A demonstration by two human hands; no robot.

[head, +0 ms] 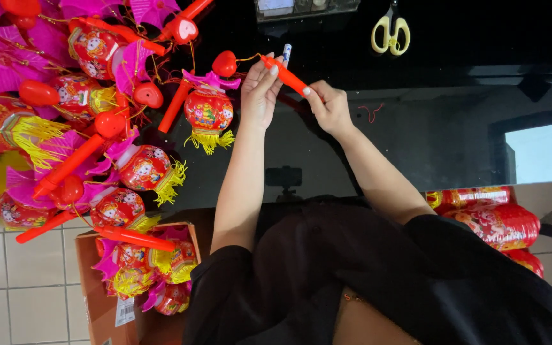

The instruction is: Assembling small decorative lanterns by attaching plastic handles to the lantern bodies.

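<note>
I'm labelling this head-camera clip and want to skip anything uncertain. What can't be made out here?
- Head view: the left hand covers the spot where the gold cord meets the orange stick.
- The right hand hides the stick's other end.
- The clear container is cut off by the top edge.
- The red lantern stack is partly hidden by the black sleeve.

A heap of red paper lanterns (pixel 91 115) with pink trim and yellow tassels covers the black tabletop's (pixel 429 134) left side. Yellow-handled scissors (pixel 390 32) lie at the far edge. More lanterns fill a cardboard box (pixel 97 294) on the tiled floor (pixel 14 281).
</note>
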